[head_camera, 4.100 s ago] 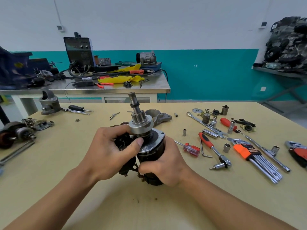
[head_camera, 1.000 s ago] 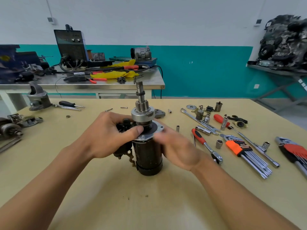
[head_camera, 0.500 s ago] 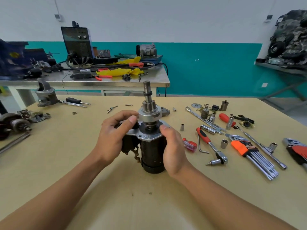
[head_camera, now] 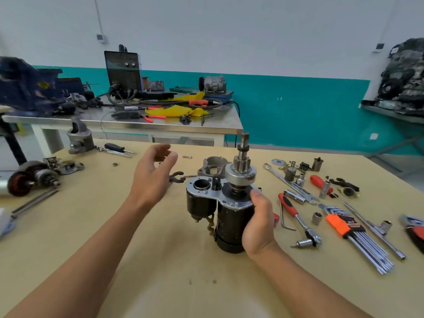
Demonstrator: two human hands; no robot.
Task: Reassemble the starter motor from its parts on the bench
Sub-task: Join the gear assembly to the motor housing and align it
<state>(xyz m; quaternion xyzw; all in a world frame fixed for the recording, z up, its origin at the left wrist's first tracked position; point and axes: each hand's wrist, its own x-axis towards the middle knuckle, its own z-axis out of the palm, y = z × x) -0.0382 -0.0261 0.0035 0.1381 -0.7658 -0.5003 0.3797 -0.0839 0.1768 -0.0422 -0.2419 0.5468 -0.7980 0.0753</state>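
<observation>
Left hand has released the black cylindrical starter motor and hovers open beside the dark forked lever. Right hand grips the motor, upright on the tan bench. Next, likely: fit lever.

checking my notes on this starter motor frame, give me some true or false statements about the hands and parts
1. The right hand grips the starter motor. True.
2. The left hand holds the fork lever. False: it is open and empty; the lever lies on the bench.
3. The starter motor lies on its side. False: it stands upright, shaft pointing up.
4. The nose housing is not fitted over the pinion. True.
5. The hex key set lies to the left of the motor. False: it lies to its right.
</observation>
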